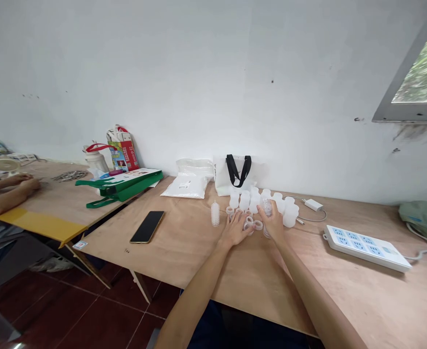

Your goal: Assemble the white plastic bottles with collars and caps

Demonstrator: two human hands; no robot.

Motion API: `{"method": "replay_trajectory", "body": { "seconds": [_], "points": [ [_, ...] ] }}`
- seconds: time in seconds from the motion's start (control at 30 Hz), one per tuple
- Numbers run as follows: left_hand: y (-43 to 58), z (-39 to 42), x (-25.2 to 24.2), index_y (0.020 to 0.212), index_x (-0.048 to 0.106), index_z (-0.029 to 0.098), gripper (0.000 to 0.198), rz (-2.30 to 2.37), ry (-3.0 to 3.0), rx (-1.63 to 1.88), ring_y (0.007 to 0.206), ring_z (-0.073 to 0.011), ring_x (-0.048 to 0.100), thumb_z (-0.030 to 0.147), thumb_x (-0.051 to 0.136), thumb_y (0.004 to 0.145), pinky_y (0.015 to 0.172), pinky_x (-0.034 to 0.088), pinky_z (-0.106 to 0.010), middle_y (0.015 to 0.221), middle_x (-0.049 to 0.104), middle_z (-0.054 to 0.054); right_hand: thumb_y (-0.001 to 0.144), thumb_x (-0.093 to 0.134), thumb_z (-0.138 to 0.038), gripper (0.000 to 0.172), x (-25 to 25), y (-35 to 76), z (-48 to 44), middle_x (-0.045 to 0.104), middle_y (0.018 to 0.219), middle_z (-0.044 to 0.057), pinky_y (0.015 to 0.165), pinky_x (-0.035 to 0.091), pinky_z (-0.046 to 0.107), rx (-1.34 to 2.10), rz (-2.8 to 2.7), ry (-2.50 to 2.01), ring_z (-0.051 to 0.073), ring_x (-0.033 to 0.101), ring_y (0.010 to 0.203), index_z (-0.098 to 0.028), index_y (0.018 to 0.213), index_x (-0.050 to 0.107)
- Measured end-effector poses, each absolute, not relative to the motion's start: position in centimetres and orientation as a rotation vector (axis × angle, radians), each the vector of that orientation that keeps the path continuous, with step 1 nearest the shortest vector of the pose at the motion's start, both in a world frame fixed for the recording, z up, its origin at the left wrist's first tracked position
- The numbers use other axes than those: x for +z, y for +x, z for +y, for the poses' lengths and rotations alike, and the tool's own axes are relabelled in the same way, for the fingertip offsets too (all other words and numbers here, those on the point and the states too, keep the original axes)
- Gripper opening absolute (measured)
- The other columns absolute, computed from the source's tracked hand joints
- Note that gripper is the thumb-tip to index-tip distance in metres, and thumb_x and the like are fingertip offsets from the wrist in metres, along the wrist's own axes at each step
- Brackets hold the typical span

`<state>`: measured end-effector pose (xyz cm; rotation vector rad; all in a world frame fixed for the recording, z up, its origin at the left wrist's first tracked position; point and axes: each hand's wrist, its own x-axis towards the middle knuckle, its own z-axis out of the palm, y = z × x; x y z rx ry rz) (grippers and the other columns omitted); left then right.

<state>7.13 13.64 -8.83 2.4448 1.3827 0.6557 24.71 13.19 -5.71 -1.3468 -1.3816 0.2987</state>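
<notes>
A cluster of small translucent plastic bottles [257, 198] stands on the plywood table [198, 252] near the wall. My right hand [273, 223] is closed round one small clear bottle [266, 207], held upright. My left hand [235, 229] rests with fingers spread on the table, touching small white rings and caps [253, 225] beside the bottles. One lone bottle [215, 214] stands to the left of my left hand.
A black phone [147, 226] lies at the left. White bags [188, 185] and a black-handled tote [238, 172] lean by the wall. A power strip [366, 247] and charger [313, 204] lie at the right. Another person's arms [6, 191] rest on the neighbouring table.
</notes>
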Motion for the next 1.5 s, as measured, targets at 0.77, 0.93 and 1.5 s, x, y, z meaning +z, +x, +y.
{"method": "replay_trajectory", "body": {
  "seconds": [0.77,0.93,1.5],
  "points": [
    [7.2,13.8,-8.9,0.150,0.040,0.029,0.065,1.384,2.447,0.640,0.154,-0.0286,0.024,0.069,0.033,0.099,0.124,0.019,-0.059,0.162,0.036,-0.010,0.082,0.064,-0.070,0.052,-6.0,25.2,13.6,0.059,0.063,-0.005,0.049,0.049,0.032,0.541,-1.071,-1.148,0.018,0.055,0.047,-0.025,0.105,0.054],
    [7.1,13.7,-8.9,0.152,0.037,0.033,0.064,1.382,2.460,0.649,0.153,-0.0286,0.026,0.068,0.034,0.099,0.124,0.019,-0.057,0.162,0.037,-0.008,0.086,0.059,-0.070,0.052,-6.4,25.4,13.5,0.056,0.064,-0.006,0.047,0.049,0.031,0.516,-1.008,-1.103,0.017,0.054,0.048,-0.025,0.110,0.049],
    [7.2,14.0,-9.4,0.150,0.039,0.030,0.063,1.376,2.484,0.668,0.153,-0.0270,0.027,0.068,0.034,0.100,0.124,0.020,-0.055,0.161,0.037,-0.009,0.087,0.061,-0.062,0.051,-7.9,25.8,12.0,0.064,0.079,-0.001,0.068,0.056,0.038,0.422,-1.081,-1.113,0.022,0.066,0.066,-0.026,0.119,0.046]
  ]
}}
